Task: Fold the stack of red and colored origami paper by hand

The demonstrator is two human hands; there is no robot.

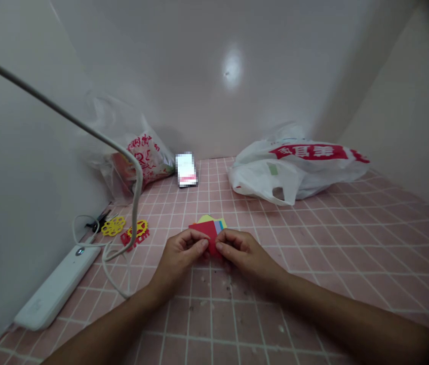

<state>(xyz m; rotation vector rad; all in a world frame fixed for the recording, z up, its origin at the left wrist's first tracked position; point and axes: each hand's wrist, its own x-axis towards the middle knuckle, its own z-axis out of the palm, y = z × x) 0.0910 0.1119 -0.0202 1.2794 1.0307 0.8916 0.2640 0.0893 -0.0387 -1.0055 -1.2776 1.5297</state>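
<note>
Between my two hands is a red sheet of paper, held near its lower part. My left hand pinches it from the left, thumb on top and fingers curled. From the right, my right hand pinches the same sheet, its thumb close to the left thumb. Behind the red sheet, edges of yellow paper and of blue and lilac paper show. Whether these lie on the table or are held with the red sheet, I cannot tell.
A white power strip with cables lies at left. Yellow gear-like plastic pieces and a red toothed piece are near it. A lit phone stands at the back, between a clear bag and a white plastic bag.
</note>
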